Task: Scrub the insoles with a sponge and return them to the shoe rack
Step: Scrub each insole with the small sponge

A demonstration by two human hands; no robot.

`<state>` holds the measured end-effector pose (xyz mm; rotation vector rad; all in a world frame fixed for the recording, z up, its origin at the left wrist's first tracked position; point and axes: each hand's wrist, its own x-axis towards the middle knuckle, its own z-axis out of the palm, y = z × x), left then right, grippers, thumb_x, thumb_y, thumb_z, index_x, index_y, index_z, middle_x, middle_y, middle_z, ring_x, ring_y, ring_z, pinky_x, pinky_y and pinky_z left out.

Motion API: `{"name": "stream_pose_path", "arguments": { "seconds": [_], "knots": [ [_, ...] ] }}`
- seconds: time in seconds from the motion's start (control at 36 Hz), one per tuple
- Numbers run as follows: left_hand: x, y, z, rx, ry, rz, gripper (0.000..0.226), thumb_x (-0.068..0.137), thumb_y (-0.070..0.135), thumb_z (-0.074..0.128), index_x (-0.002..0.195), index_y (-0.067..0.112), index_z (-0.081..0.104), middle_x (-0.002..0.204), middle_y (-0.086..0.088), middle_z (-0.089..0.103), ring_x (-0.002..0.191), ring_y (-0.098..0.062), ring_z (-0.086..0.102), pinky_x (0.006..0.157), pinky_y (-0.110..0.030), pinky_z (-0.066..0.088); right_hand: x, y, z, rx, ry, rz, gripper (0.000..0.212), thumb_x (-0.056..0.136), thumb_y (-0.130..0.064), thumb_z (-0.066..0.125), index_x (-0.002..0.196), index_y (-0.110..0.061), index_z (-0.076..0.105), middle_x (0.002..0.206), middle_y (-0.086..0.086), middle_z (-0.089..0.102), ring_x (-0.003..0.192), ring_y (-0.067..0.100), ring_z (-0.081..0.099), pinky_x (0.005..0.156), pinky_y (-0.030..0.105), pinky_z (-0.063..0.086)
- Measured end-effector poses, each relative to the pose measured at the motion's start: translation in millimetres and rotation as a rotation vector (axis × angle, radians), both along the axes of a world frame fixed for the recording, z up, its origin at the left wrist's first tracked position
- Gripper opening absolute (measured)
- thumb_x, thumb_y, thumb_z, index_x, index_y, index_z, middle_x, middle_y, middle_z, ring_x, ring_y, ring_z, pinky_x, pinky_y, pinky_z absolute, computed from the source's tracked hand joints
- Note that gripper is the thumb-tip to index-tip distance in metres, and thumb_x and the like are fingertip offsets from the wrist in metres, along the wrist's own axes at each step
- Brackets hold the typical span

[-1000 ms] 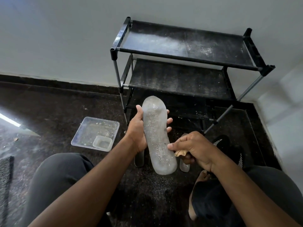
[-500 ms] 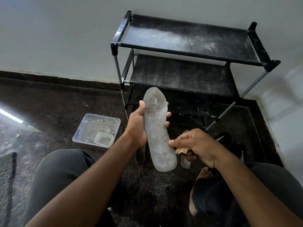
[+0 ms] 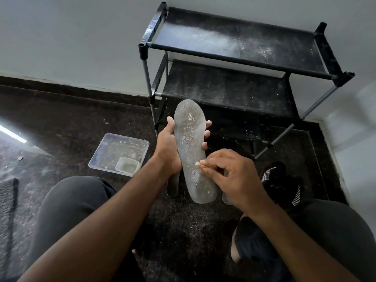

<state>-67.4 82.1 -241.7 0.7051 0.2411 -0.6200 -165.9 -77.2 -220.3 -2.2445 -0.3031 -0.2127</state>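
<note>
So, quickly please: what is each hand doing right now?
Left hand: closed around the insole, holding it up.
Right hand: closed on a small sponge, pressed against the insole.

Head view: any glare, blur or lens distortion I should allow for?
Head view: sharp around the insole; wide-angle bending leans the shoe rack posts; a bright glare streak on the floor at left; the sponge mostly hidden by the right hand.
</note>
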Motion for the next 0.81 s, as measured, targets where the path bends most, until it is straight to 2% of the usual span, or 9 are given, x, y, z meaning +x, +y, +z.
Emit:
{"name": "stream_pose_path", "arguments": {
  "seconds": [0.08,0.17,0.31,0.39,0.47,0.61,0.69,0.75,0.81],
  "knots": [
    [3,0,-1,-0.011,0.013,0.007,0.09,0.101,0.071,0.013,0.146,0.004,0.052,0.137,-0.017,0.064,0.089,-0.022,0.064,0.073,-0.034,0.053,4,7,-6,-0.137,-0.089,0.045,0.014,0.086,-0.016,0.08,0.1,-0.013,0.081,0.095,-0.006,0.065,0.089,0.01,0.059,0.081,0.015,0.049],
    [8,1,0,-0.031,0.011,0.058,0.087,0.102,0.07,0.012,0.144,0.006,0.053,0.142,-0.019,0.061,0.09,-0.022,0.066,0.07,-0.034,0.055,2,5,-9,-0.233,-0.029,0.137,0.013,0.089,-0.023,0.077,0.099,-0.016,0.081,0.094,-0.009,0.061,0.088,0.007,0.05,0.079,0.01,0.042],
    [12,5,-3,-0.013,0.019,0.072,0.09,0.101,0.071,0.013,0.145,0.003,0.051,0.135,-0.021,0.065,0.088,-0.023,0.067,0.068,-0.034,0.057,-10,-9,-3,-0.168,0.123,0.219,0.014,0.088,-0.025,0.079,0.101,-0.02,0.081,0.092,-0.009,0.063,0.084,0.003,0.06,0.071,0.01,0.046],
    [10,3,-5,-0.004,0.033,0.002,0.096,0.1,0.074,0.012,0.149,0.0,0.047,0.113,-0.018,0.071,0.079,-0.023,0.068,0.066,-0.033,0.059,-5,-7,6,-0.106,0.01,0.114,0.018,0.089,-0.017,0.078,0.106,-0.014,0.08,0.093,-0.005,0.064,0.08,0.007,0.062,0.068,0.016,0.051],
    [9,0,-4,-0.031,0.021,-0.058,0.1,0.098,0.077,0.009,0.15,-0.001,0.045,0.109,-0.016,0.072,0.078,-0.022,0.067,0.068,-0.034,0.059,6,3,8,-0.179,-0.069,0.074,0.014,0.092,-0.014,0.075,0.103,-0.006,0.077,0.093,0.0,0.063,0.083,0.011,0.062,0.073,0.024,0.054],
    [10,-1,-3,-0.081,0.013,-0.021,0.095,0.099,0.074,0.011,0.149,0.001,0.046,0.138,-0.02,0.063,0.089,-0.023,0.067,0.068,-0.035,0.06,1,7,-2,-0.262,0.139,0.279,0.013,0.092,-0.011,0.072,0.102,-0.007,0.08,0.097,0.003,0.064,0.084,0.012,0.061,0.073,0.027,0.055],
    [11,2,-5,-0.09,-0.004,-0.009,0.093,0.1,0.072,0.011,0.148,0.0,0.046,0.14,-0.022,0.061,0.092,-0.023,0.067,0.069,-0.034,0.06,-8,-4,5,-0.221,0.256,0.334,0.014,0.09,-0.015,0.076,0.102,-0.016,0.082,0.095,-0.006,0.066,0.081,0.006,0.063,0.069,0.024,0.055],
    [10,3,-6,-0.101,-0.009,-0.025,0.094,0.1,0.073,0.012,0.148,-0.001,0.046,0.138,-0.022,0.062,0.091,-0.023,0.067,0.069,-0.034,0.06,-11,-10,13,-0.126,0.216,0.294,0.013,0.087,-0.016,0.079,0.1,-0.018,0.082,0.092,-0.01,0.067,0.081,0.006,0.064,0.067,0.02,0.053],
    [10,2,-7,-0.094,-0.013,-0.054,0.096,0.1,0.074,0.012,0.146,-0.002,0.05,0.137,-0.021,0.062,0.09,-0.023,0.066,0.071,-0.034,0.06,-7,-10,17,-0.048,0.108,0.199,0.012,0.088,-0.017,0.078,0.099,-0.015,0.082,0.089,-0.007,0.068,0.077,0.011,0.065,0.065,0.026,0.053]
  ]
}}
